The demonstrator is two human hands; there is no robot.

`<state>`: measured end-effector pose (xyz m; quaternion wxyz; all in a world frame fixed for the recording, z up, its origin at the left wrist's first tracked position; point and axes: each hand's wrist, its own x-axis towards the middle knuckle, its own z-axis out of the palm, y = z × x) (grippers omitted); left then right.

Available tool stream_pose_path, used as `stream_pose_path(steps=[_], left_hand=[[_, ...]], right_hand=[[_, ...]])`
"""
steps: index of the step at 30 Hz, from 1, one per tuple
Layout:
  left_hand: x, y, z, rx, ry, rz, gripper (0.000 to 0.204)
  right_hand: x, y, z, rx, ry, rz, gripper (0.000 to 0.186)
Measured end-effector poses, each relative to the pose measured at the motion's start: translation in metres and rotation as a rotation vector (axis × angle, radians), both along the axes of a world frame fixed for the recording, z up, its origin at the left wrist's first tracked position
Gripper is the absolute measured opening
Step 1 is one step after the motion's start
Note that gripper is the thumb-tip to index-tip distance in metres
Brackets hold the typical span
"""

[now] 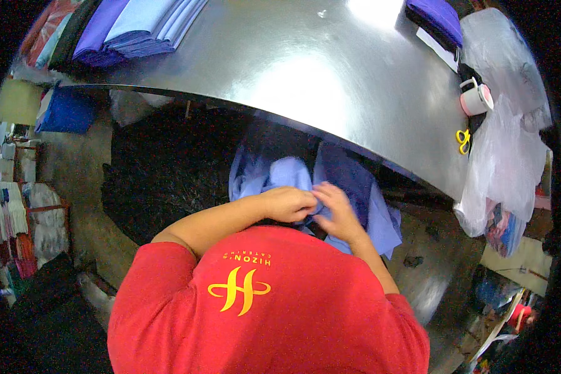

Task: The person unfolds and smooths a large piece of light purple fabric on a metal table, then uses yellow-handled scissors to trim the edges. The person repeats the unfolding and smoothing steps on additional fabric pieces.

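Light-blue cloth (287,171) hangs in front of me below the table's near edge, spreading to the right with a bunched part in the middle. My left hand (290,204) has its fingers curled round the bunched part. Just right of it my right hand (335,209), slightly blurred, has its fingers apart, the fingertips at the cloth beside my left hand. The cloth between the two hands is partly hidden by them. My red shirt fills the lower middle.
A steel table (386,100) spans the top, with folded blue cloths (137,31), purple cloth (436,19), a white mug (477,98), yellow scissors (462,140) and plastic bags (489,168) along the right. Dark material (162,168) lies beneath it; stacked goods (9,212) stand left.
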<state>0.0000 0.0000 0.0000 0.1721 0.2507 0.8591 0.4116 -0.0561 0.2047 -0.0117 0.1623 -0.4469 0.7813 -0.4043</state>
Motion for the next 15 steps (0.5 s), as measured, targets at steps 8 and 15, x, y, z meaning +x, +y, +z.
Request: stream_pose_path(steps=[8, 15], left_hand=[[0.023, 0.020, 0.018, 0.024, 0.164, 0.096, 0.010], [0.074, -0.006, 0.035, 0.187, 0.209, -0.040, 0.013]], right_hand=[[0.071, 0.012, 0.020, 0.070, -0.250, -0.274, 0.017], [0.151, -0.030, 0.067, 0.116, -0.146, -0.650, 0.010]])
